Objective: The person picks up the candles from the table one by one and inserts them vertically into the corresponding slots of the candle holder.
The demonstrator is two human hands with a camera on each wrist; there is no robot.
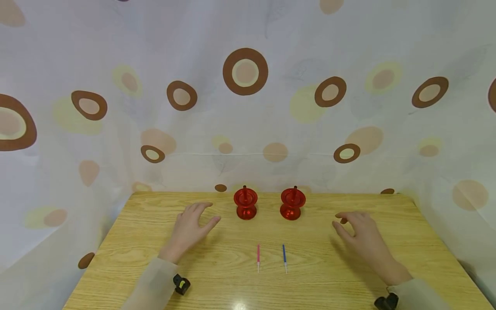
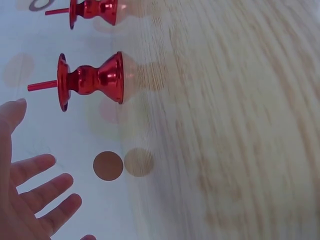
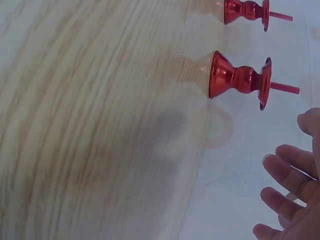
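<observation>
Two shiny red candle holders, a left one and a right one, stand upright at the back of the wooden table, each with a thin post rising from its dish. In front of them lie a pink candle and a blue candle, roughly parallel, white ends toward me. My left hand hovers left of the left holder, thumb and fingers apart, holding nothing. On the other side, my right hand is held over the table with relaxed, bent fingers and nothing in it. Both wrist views show the holders beyond the fingers.
The wooden table ends at the back against a pale curtain patterned with brown rings and spots. The curtain also hangs along both sides. Each wrist wears a small black camera, left and right.
</observation>
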